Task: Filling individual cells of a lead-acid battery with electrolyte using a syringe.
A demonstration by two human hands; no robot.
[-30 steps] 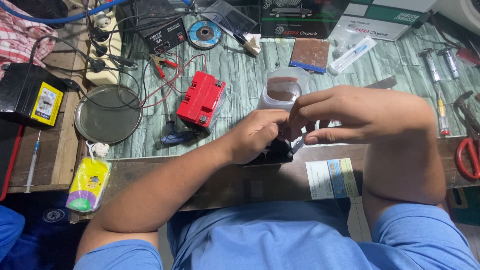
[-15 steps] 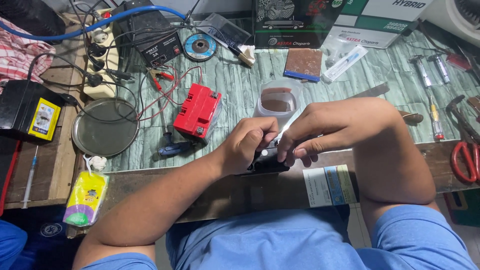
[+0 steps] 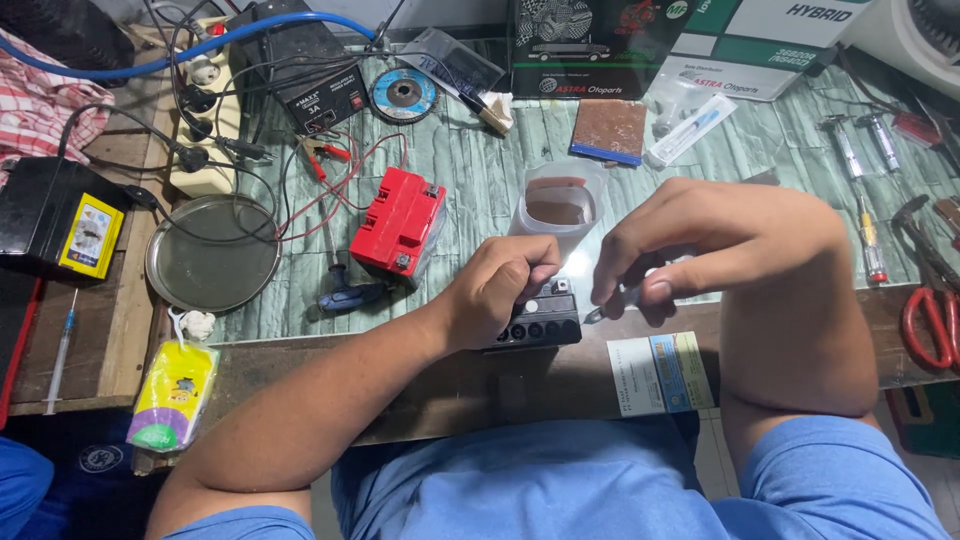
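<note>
Two hands at a small black battery
Left hand grips the black battery; right hand, at its three o'clock, pinches a thin metal tool; red battery at ten o'clock.

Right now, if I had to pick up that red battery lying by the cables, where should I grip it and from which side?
Probably across its two long side walls, coming straight down from above. The red battery lies as a boxy block, tilted on the table, with its sides free. Keep off the end nearest the red clip leads. The left hand rests close to its lower corner, so approach from the far edge.
</note>
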